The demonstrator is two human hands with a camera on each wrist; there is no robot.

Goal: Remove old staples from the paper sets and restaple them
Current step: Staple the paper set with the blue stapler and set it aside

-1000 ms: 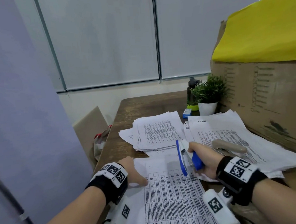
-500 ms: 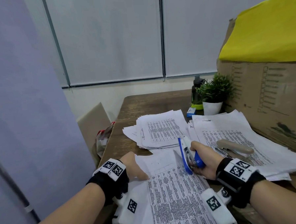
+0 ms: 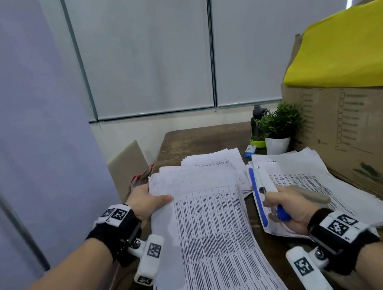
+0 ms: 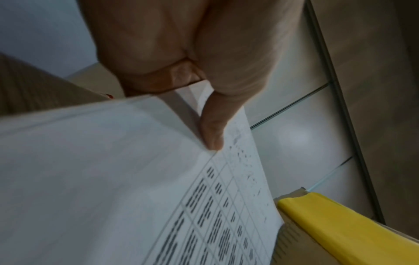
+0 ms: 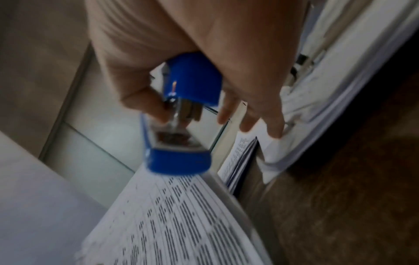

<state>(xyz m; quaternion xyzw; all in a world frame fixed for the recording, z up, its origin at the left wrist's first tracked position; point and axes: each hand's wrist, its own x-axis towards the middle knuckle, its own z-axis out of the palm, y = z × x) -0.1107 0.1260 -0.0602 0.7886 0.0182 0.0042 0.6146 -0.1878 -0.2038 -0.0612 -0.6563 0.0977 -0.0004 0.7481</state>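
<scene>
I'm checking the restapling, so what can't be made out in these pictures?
- Any staple in the paper set: too small in head view; wrist views blurred.
- Left hand fingers: under the sheets.
- Stapler mouth: motion-blurred.
- Printed text: illegible everywhere.

Printed paper set (image 3: 213, 232) lifted, curved, above table; blue-white stapler (image 3: 263, 192) hinged open.

paper set (image 3: 213, 243) cut off below (print unreadable), stapler (image 5: 181, 125) blurred

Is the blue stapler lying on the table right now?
No, the blue stapler is off the table, gripped in the right hand, while the left hand pinches the paper set.
</scene>
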